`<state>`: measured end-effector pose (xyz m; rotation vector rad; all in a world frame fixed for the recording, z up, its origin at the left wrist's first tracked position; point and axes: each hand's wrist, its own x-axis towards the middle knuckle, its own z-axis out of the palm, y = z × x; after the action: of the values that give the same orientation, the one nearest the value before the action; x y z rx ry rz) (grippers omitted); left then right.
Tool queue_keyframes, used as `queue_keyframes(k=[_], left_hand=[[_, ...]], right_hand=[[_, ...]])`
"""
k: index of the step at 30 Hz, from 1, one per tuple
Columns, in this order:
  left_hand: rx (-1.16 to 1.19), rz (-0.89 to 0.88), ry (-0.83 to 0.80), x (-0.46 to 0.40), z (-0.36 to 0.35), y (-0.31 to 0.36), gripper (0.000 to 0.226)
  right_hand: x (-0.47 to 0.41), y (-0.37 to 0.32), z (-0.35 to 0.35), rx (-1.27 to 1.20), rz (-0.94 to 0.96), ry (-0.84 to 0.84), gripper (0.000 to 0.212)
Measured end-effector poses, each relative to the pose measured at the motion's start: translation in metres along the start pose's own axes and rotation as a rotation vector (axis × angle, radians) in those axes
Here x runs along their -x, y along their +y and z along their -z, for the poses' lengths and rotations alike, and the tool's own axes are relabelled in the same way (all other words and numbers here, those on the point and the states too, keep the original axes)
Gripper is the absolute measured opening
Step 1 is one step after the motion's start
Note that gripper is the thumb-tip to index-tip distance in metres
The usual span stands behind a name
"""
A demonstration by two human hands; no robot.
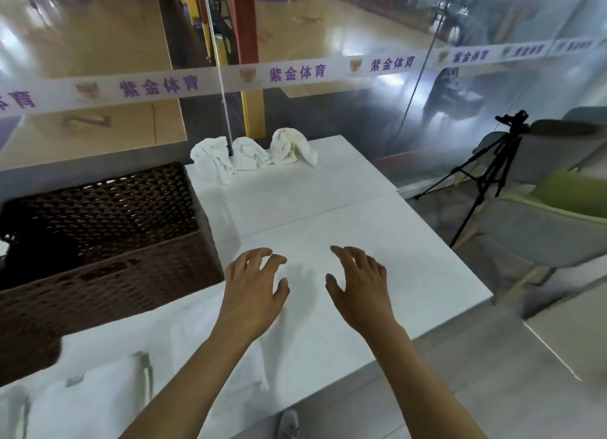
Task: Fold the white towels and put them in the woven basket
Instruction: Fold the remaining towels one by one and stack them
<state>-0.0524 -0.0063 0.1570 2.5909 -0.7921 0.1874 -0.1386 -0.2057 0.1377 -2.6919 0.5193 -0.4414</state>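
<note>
Three crumpled white towels (253,154) lie in a row at the far edge of the white table (328,208), against the glass wall. The brown woven basket (108,238) stands on the left of the table, and its inside looks dark. My left hand (254,287) and my right hand (359,284) hover side by side over the bare middle of the table, palms down, fingers spread and loosely bent. Neither hand holds anything. The towels lie well beyond both hands.
A glass wall with a printed white band (295,74) closes off the far side. A black tripod with a camera (492,166) and grey and green chairs (558,222) stand to the right. A white cloth item (98,402) lies at the near left.
</note>
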Motion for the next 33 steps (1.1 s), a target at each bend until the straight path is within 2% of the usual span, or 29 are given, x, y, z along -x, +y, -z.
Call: queue_keyframes(k=[13,17,30,33], left_hand=[[0.040,0.092,-0.077,-0.126,-0.055,-0.014,0.033],[0.037,0.163,-0.081,-0.166,-0.080,-0.021,0.043],[-0.064,0.365,-0.118,-0.306,-0.216,-0.032,0.033],[-0.067,0.442,-0.163,-0.331,-0.255,-0.038,0.043]], right_hand=[[-0.131,0.070,-0.036,-0.028,-0.037,-0.106,0.054],[-0.182,0.088,-0.059,-0.047,0.002,-0.157,0.053],[-0.369,0.197,-0.172,-0.113,0.140,-0.392,0.054],[-0.413,0.221,-0.206,-0.132,0.162,-0.387,0.063]])
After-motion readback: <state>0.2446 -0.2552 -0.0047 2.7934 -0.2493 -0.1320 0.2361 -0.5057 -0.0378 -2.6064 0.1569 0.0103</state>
